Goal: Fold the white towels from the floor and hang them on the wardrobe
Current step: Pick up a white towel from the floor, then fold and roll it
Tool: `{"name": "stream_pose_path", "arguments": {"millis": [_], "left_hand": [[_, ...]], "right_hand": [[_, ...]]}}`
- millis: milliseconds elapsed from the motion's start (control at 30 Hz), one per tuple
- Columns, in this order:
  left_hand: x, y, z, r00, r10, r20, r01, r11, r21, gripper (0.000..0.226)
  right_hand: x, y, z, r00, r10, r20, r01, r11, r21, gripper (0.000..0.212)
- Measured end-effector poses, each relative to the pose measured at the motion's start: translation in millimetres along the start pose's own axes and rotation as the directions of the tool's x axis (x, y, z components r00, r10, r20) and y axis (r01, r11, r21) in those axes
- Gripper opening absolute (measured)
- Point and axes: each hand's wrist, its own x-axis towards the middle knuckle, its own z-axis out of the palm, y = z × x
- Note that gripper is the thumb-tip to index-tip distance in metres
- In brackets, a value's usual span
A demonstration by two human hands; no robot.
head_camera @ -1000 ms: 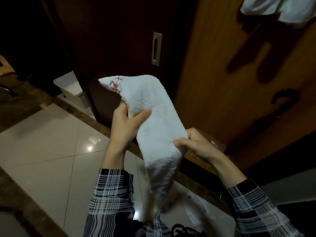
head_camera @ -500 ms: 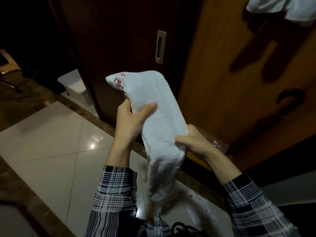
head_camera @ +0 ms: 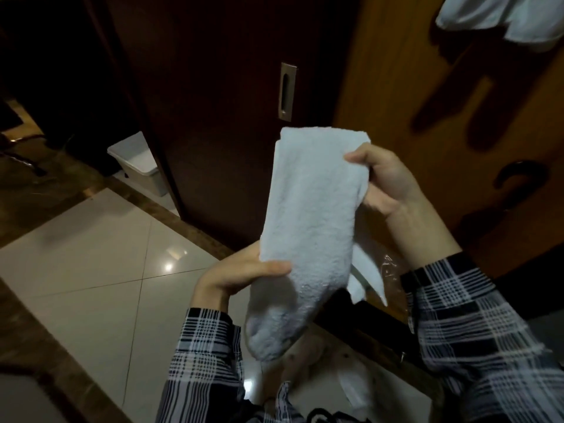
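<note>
I hold a white towel (head_camera: pixel 311 215), folded into a long strip, upright in front of the wooden wardrobe door (head_camera: pixel 427 123). My right hand (head_camera: pixel 384 181) pinches its upper right corner. My left hand (head_camera: pixel 238 276) grips its lower left edge, thumb on the front. The towel's bottom end hangs loose and rounded below my left hand. Another white towel (head_camera: pixel 500 16) hangs over the top of the wardrobe door at the upper right. On the floor between my sleeves lies more white cloth (head_camera: pixel 354 389), partly hidden.
A dark sliding door with a metal recessed handle (head_camera: pixel 287 91) stands behind the towel. A white plastic bin (head_camera: pixel 137 163) sits on the floor to the left. A dark door handle (head_camera: pixel 518 178) is on the wardrobe door at the right. Glossy pale floor tiles (head_camera: pixel 91 270) spread at lower left.
My right hand has moved up from the towel's middle to its top corner. My left hand has dropped from the upper part to the lower edge. The red-stitched corner is gone from view.
</note>
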Motion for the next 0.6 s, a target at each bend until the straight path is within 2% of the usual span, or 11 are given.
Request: {"name": "stream_pose_path", "arguments": {"millis": [33, 100, 167, 233, 300, 400, 467, 533, 600], "left_hand": [[0.4, 0.5, 2.8, 1.000, 0.022, 0.021, -0.023, 0.999, 0.044, 0.088], [4.3, 2.5, 7.1, 0.996, 0.069, -0.064, -0.068, 0.998, 0.010, 0.083], [8.3, 4.0, 11.9, 0.979, 0.151, -0.135, -0.163, 0.983, -0.079, 0.069], [10.7, 11.6, 21.6, 0.961, 0.217, -0.175, -0.247, 0.952, -0.179, 0.042], [13.0, 22.2, 30.4, 0.946, 0.188, -0.263, -0.259, 0.928, -0.269, 0.024], [14.5, 30.7, 34.8, 0.930, 0.149, -0.336, -0.262, 0.910, -0.322, 0.031], [13.9, 30.6, 33.0, 0.929, 0.129, -0.347, -0.263, 0.891, -0.371, 0.040], [15.1, 28.4, 27.6, 0.932, 0.080, -0.353, -0.242, 0.863, -0.444, 0.054], [21.2, 20.0, 17.4, 0.925, 0.034, -0.378, -0.243, 0.820, -0.519, 0.072]], "right_hand": [[0.8, -3.6, 0.1, 0.999, -0.042, -0.014, 0.042, 0.999, 0.021, 0.039], [0.4, -4.7, -0.5, 0.995, -0.090, -0.044, 0.094, 0.992, 0.088, 0.043], [-3.4, 4.0, -3.2, 0.999, -0.041, -0.033, 0.046, 0.987, 0.157, 0.050], [-9.3, 20.1, -8.9, 0.999, 0.023, -0.022, -0.019, 0.986, 0.164, 0.062], [-17.2, 38.1, -15.1, 0.998, 0.063, -0.014, -0.061, 0.987, 0.149, 0.072], [-31.9, 64.7, -31.8, 0.993, 0.115, 0.039, -0.118, 0.986, 0.114, 0.077], [-44.2, 78.5, -42.4, 0.978, 0.141, 0.152, -0.149, 0.988, 0.046, 0.081], [-53.7, 86.3, -51.1, 0.947, 0.198, 0.252, -0.175, 0.978, -0.111, 0.076], [-62.2, 89.5, -56.0, 0.948, 0.233, 0.216, -0.147, 0.925, -0.352, 0.058]]}}
